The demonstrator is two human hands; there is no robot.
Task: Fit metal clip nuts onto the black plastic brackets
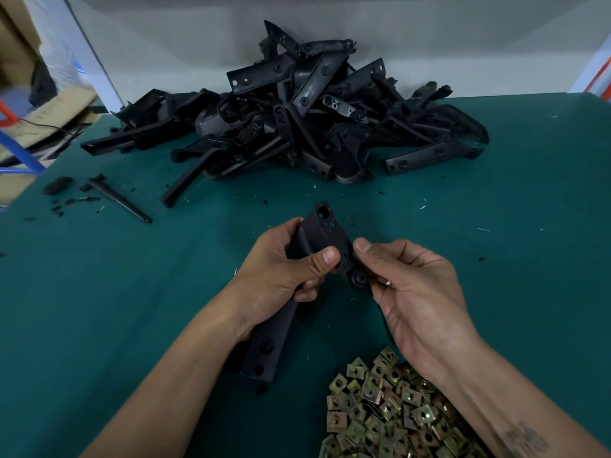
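clip nuts (390, 414) unmarked; hands grip bracket (322, 233).

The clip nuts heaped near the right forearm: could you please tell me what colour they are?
Brassy yellow-gold with a dull metallic sheen, clip nuts; head view.

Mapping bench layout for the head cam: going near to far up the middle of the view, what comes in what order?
Pile of clip nuts → held bracket, gripped by the left hand with the right hand pinching its lower end → bare green table → heap of black brackets → grey wall.
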